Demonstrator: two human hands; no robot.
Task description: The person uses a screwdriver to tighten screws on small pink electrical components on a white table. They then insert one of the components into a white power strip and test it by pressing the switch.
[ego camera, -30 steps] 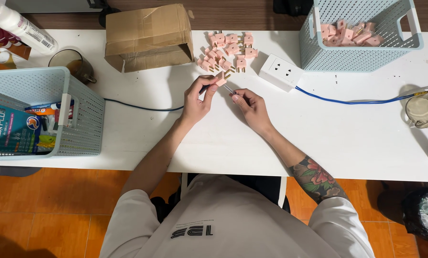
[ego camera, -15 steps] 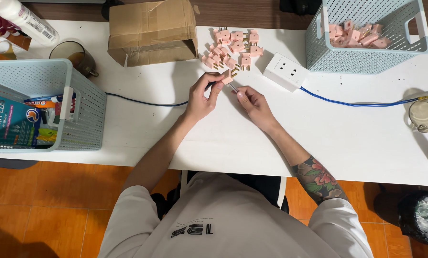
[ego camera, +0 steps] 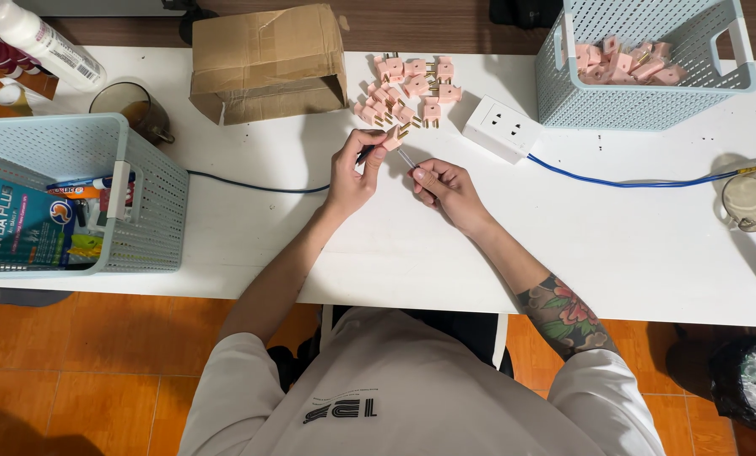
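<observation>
Pink plug [ego camera: 392, 142] pinched in left hand [ego camera: 352, 173]; thin tool [ego camera: 406, 159] in right hand [ego camera: 445, 186].

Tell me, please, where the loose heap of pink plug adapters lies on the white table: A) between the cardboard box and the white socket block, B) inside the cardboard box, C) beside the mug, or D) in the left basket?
A: the pink plug adapters lie loose on the table, between the cardboard box and the white socket block, just beyond both hands.
</observation>
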